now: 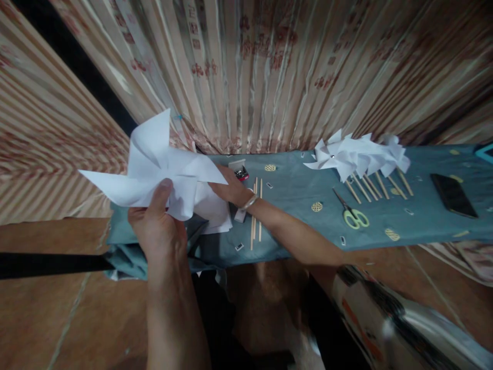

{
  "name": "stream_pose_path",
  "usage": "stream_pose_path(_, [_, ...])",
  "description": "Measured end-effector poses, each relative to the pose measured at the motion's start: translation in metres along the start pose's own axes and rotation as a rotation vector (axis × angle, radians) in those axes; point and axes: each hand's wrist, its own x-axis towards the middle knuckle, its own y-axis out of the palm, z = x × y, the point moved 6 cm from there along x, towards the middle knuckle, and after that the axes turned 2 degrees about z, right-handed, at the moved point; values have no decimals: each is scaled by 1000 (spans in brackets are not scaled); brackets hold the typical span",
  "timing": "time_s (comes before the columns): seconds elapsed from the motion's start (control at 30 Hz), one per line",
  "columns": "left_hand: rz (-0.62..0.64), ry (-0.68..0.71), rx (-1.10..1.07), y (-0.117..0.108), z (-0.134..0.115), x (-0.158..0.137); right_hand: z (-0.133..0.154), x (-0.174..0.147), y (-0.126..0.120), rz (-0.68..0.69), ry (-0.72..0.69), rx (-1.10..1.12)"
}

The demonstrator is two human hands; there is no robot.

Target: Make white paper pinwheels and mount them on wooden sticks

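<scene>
My left hand (pixel 159 218) pinches a white paper pinwheel (pixel 181 167) near its centre, thumb on the front, holding it up above the table's left end. Behind one blade of the pinwheel reaches my right hand (pixel 231 187), a bracelet on its wrist. Its fingers are hidden by the paper, so what they hold or touch cannot be seen. Just right of that hand lies a small open box (pixel 239 169) with dark little pieces inside. Several wooden sticks (pixel 260 210) rest below it, beside a small pale block (pixel 240 216). White paper sheets (pixel 213 213) lie under the pinwheel.
Several finished-looking pinwheels on sticks (pixel 362 156) lie in an overlapping row at the back right. Green-handled scissors (pixel 354 217) and a dark phone (pixel 453 194) are on the teal tablecloth (pixel 292 226). A patterned curtain (pixel 262 77) hangs right behind the table.
</scene>
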Motion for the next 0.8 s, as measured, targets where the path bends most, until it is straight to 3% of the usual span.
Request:
stream_pose_path(0.17, [48,-34,-22,10,9,-7,-23,-62,-39,-37,161,185])
stream_pose_path(0.27, [73,-99,-22,18,23,-18,-45,-108,-57,-152,458,789])
stream_pose_path(0.37, [130,-212,42,28,42,-35,-48,-138,-81,-254,593,1047])
stream_pose_path(0.57, [271,-342,175,43,72,-66,-40,-177,-140,-520,632,1085])
stream_pose_path(0.8, [427,-465,313,56,92,-103,-22,-204,-140,-439,702,1038])
